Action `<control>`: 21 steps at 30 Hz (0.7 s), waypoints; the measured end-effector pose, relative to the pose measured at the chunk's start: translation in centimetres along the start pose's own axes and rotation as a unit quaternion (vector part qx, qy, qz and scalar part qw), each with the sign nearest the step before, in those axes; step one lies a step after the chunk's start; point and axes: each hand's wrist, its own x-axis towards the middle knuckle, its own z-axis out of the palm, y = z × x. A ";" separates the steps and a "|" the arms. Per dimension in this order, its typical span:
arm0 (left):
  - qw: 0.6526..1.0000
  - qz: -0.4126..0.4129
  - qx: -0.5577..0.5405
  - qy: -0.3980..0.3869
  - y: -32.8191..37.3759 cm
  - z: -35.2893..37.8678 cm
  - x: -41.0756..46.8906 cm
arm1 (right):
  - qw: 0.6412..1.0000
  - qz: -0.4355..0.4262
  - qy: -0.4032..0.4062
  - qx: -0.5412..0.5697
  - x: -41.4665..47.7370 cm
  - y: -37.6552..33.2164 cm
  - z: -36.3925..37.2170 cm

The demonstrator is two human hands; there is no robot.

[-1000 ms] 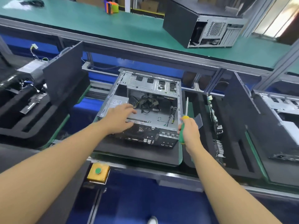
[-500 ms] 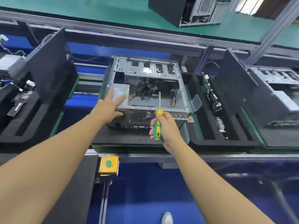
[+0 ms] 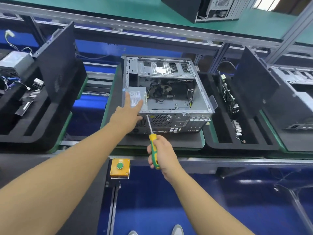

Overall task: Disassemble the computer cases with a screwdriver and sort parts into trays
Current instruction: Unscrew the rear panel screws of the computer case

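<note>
1. Here, the computer case [image 3: 171, 68] lies on its side with its open face up. It sits on a black foam tray [image 3: 169, 142] at the middle of the bench [image 3: 228, 161], and its port panel is turned toward the bench's near edge.
2. A grey power supply [image 3: 138, 92] sits inside the case at its near left corner, with loose cables [image 3: 159, 92] beside it on the case floor.
3. The left hand [image 3: 128, 114] reaches over the case's near left corner. Its fingers [image 3: 128, 99] are straight and spread, lying flat on the power supply's label, with the thumb held out to the left.
4. The right hand [image 3: 163, 153] hangs above the tray's near edge, its fingers curled tight round the green-and-yellow handle of the screwdriver [image 3: 153, 148].
5. The screwdriver's shaft slants up and away to the top edge of the port panel, just beside the left hand. Whether its tip sits in a screw cannot be told.
6. To the right, touching the middle tray, a second foam tray [image 3: 221, 133] holds circuit boards [image 3: 227, 94] standing on edge in its slots.
7. At the bench's left end a third tray [image 3: 33, 126] carries an upright black panel [image 3: 57, 61], another power supply [image 3: 16, 61] and small parts.
8. A yellow box with a green button [image 3: 120, 165] hangs below the bench's near edge.
9. A closed black case [image 3: 184, 7] rests on the green upper shelf [image 3: 101, 9].
</note>
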 end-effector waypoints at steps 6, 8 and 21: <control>0.973 0.131 0.172 0.077 -1.1 -0.9 1.3 | 1.000 0.002 0.007 -0.004 -0.1 0.5 0.0; 0.983 0.152 0.088 0.053 -1.1 -0.5 1.3 | 1.000 -0.002 0.008 -0.014 0.2 0.4 0.3; 0.982 0.174 0.006 0.077 -1.6 0.4 1.5 | 0.999 -0.012 0.023 0.023 0.9 0.8 0.6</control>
